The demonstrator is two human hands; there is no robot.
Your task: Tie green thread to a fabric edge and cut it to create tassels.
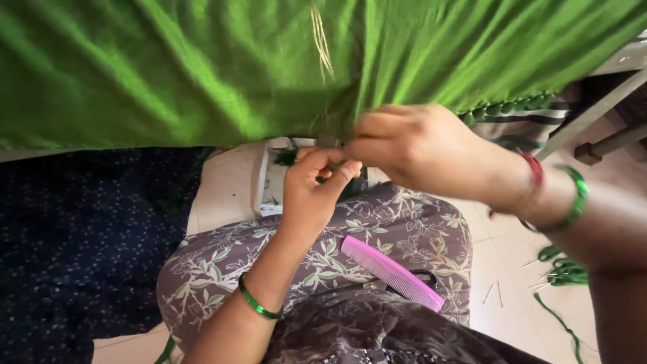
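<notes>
A wide green cloth [202,67] hangs across the top of the head view, with a gold thread line near its middle. My left hand [313,189] reaches up from below, fingers pinched at the cloth's lower edge. My right hand [421,148] comes in from the right and pinches the same edge right beside it. The fingertips of both hands meet at one spot on the hem. Small green tassels [512,106] line the hem to the right. Green bangles sit on both wrists.
A pink comb [391,271] lies on my lap, which is covered by floral fabric [222,263]. A dark blue patterned cloth [74,249] lies at left. Green thread [565,273] and pale sticks rest on the tiled floor at right. A table leg [593,111] slants at upper right.
</notes>
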